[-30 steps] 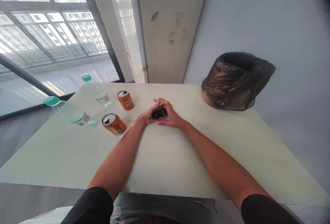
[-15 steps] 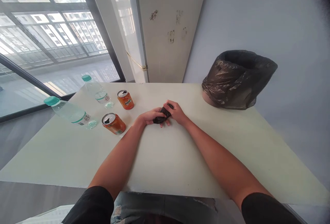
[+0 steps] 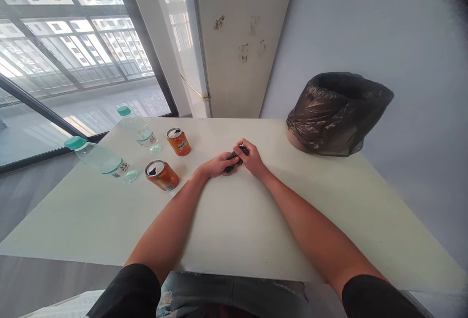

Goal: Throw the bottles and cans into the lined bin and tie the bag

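The left hand [image 3: 218, 164] and right hand [image 3: 254, 159] have drawn tighter together, both clamped on a black bundle [image 3: 229, 168] that now shows less, nearer the bench's [image 3: 234, 225] far edge

Bottles: two, clear, on the left; one near bottle [image 3: 100, 160] and one far bottle [image 3: 137, 130]
Bottle caps: two, green; one near cap [image 3: 75, 143], one far cap [image 3: 124, 110]
Drink cans: two, orange, right of the bottles; one near can [image 3: 163, 177] and one far can [image 3: 179, 143]
Large black bags: one large bag [image 3: 334, 115], at the far right
Black bundles: one black bundle [image 3: 229, 168], partly hidden between the fingers
Hands: two; one left hand [image 3: 218, 165], one right hand [image 3: 253, 162]
Black sleeves: two; one left sleeve [image 3: 133, 288], one right sleeve [image 3: 376, 294]
Tables: one white table [image 3: 230, 230]
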A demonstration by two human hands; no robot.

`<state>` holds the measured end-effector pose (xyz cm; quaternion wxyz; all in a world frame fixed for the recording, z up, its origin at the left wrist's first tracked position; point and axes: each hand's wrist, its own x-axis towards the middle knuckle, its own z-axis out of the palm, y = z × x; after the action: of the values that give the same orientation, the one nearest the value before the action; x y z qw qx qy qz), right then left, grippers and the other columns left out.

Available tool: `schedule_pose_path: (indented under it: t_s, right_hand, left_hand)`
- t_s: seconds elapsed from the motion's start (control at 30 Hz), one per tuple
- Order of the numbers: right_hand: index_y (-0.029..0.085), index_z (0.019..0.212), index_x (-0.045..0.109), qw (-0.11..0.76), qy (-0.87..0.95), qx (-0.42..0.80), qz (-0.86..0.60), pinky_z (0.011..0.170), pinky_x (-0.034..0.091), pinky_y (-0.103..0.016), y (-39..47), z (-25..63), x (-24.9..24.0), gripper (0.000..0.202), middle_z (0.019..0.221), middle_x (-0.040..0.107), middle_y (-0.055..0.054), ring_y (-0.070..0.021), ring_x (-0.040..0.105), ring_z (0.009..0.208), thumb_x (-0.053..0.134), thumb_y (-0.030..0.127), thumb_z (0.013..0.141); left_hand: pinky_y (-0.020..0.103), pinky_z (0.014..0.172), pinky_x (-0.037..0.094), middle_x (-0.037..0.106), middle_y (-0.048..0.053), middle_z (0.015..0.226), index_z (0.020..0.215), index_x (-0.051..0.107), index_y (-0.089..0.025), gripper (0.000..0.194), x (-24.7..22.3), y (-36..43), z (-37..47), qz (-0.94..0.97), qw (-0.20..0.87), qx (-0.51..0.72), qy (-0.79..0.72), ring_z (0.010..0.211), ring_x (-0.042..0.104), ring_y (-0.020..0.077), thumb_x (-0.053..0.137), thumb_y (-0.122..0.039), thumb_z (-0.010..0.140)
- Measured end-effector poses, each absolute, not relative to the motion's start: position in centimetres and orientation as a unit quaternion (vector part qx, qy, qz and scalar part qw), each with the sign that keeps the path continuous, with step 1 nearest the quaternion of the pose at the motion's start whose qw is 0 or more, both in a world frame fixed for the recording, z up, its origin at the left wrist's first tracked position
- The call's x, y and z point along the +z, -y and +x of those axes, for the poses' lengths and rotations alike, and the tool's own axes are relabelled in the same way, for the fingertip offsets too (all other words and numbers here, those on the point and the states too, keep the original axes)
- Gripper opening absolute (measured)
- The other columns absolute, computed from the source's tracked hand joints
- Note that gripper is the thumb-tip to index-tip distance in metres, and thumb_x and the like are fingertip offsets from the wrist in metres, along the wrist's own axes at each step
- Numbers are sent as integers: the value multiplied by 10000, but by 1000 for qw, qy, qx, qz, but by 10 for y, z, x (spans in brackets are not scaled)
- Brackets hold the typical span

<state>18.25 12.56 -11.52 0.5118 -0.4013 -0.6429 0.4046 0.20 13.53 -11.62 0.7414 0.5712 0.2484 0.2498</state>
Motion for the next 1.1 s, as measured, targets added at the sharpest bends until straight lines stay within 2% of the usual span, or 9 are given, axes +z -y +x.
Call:
schedule_pose_path:
  t_s: [0.23, 0.4, 0.5, 0.63, 0.7, 0.87, 0.97, 1.03, 1.1]
  right_hand:
    - [220, 859, 591, 498, 689, 341, -401, 664, 414, -292, -119, 179, -113, 460, 742, 574, 7, -151, 509, 674, 577, 655, 1007]
    - [243, 845, 541, 482, 661, 398, -415, 552, 371, -296, -120, 178, -115, 546, 569, 502, 36, -153, 472, 510, 480, 760, 1012]
    - [237, 796, 527, 500, 663, 375, -412, 563, 370, -296, -124, 178, -116, 581, 587, 494, 29, -144, 457, 532, 504, 784, 991]
    - [235, 789, 514, 557, 610, 386, -411, 570, 385, -291, -128, 181, -118, 569, 636, 471, 27, -141, 448, 571, 523, 767, 992]
    - [236, 802, 508, 576, 582, 402, -410, 564, 388, -283, -128, 182, -117, 561, 676, 460, 24, -139, 444, 597, 551, 767, 975]
    - [267, 1060, 523, 556, 528, 491, -414, 547, 379, -245, -125, 181, -114, 560, 762, 496, 47, -121, 440, 618, 722, 749, 857]
    - [231, 875, 510, 532, 528, 516, -414, 511, 304, -249, -129, 178, -118, 585, 682, 445, 48, -105, 388, 576, 750, 762, 817]
    - [225, 725, 440, 517, 543, 512, -419, 493, 240, -266, -133, 178, -123, 631, 598, 377, 49, -98, 333, 538, 692, 789, 854]
    - [228, 667, 398, 512, 553, 501, -425, 488, 203, -279, -137, 178, -128, 666, 548, 339, 51, -94, 298, 511, 643, 809, 882]
  left_hand:
    - [199, 397, 261, 499, -20, 630, 740, 561, -155, 554, -126, -141, 1, 572, 735, 252, -263, 459, 402, 60, 821, -632, 845]
    - [238, 364, 340, 685, 120, 730, 812, 650, -115, 590, -118, -139, 1, 573, 751, 211, -250, 487, 560, 137, 672, -692, 931]
    - [225, 350, 310, 612, 61, 646, 790, 626, -120, 594, -111, -137, 1, 562, 759, 210, -253, 420, 479, 100, 648, -691, 952]
    - [179, 353, 211, 497, -42, 652, 948, 606, -153, 456, -111, -136, 3, 534, 766, 259, -249, 396, 327, 47, 740, -589, 938]
    - [175, 359, 199, 435, -70, 639, 956, 592, -165, 443, -114, -138, 4, 529, 766, 268, -248, 398, 283, 43, 764, -572, 924]
    - [187, 390, 197, 413, -63, 616, 810, 545, -170, 524, -122, -144, 5, 554, 716, 323, -275, 425, 302, 43, 784, -632, 877]
    - [196, 407, 211, 426, -54, 609, 790, 538, -177, 541, -125, -147, 5, 574, 684, 345, -290, 448, 326, 55, 778, -656, 867]
    - [202, 412, 212, 424, -54, 592, 780, 528, -183, 539, -125, -148, 5, 582, 680, 338, -292, 453, 319, 60, 764, -658, 877]
    - [205, 419, 203, 416, -57, 579, 778, 526, -183, 530, -123, -147, 5, 586, 681, 332, -287, 452, 307, 60, 751, -648, 892]
